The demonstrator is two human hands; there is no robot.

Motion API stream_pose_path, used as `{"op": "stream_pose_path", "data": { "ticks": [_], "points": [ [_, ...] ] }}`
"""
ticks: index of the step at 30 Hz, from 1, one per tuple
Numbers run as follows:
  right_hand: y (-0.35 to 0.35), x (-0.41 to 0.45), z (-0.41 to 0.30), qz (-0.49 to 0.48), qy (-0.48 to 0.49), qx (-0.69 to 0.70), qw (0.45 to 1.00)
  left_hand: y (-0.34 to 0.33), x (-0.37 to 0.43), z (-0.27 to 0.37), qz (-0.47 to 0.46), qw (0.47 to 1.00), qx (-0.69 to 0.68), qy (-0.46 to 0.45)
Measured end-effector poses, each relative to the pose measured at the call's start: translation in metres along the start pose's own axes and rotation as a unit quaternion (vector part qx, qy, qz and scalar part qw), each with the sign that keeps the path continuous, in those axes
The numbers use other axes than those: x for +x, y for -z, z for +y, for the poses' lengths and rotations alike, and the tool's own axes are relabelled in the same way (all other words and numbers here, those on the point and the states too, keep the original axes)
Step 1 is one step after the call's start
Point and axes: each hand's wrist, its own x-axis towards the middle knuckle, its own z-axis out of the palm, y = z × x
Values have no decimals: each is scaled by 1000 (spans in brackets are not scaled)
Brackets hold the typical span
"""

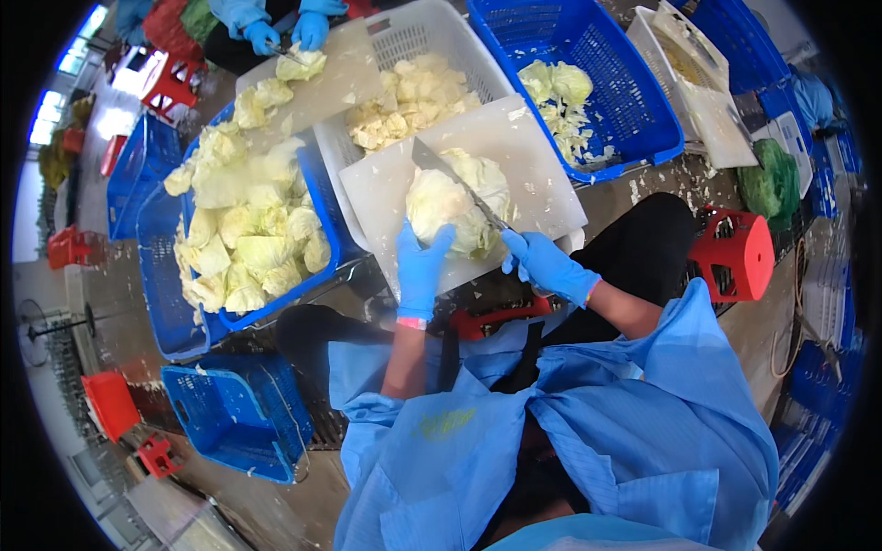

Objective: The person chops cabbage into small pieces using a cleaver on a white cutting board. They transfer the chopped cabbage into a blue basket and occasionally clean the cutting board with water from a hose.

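A pale cabbage [437,204] rests on a white cutting board [372,186] in front of me. My left hand [422,265], in a blue glove, presses against its near left side, thumb and fingers spread on the leaves. In my gloved right hand [541,262] is the handle of a long kitchen knife [451,172]. Its blade runs diagonally across the cabbage, the tip pointing far left. Whether the edge has gone right through is hidden. The board lies over a white plastic crate [337,182] that holds cut cabbage pieces [420,96].
Left stands a blue crate [331,227] heaped with cabbage chunks [265,234]. A blue crate [620,89] at the far right holds cabbage and scraps. Across from me, a co-worker's gloved hands [310,31] cut cabbage on another board [344,62]. A red stool [747,255] stands right.
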Motion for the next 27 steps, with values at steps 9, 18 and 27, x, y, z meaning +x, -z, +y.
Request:
{"op": "stream_pose_path", "data": {
  "ticks": [9, 18, 27],
  "points": [
    [14, -42, 6, -49, -44, -24, 998, 2, -12, -11, 31, 995, -86, 31],
    [11, 11, 29, -19, 57, -15, 998, 18, 13, 3, -21, 995, -59, 76],
    [4, -17, 52, 40, 30, 131, 990, 107, 40, 30, 28, 975, 216, -51]
  ]
}}
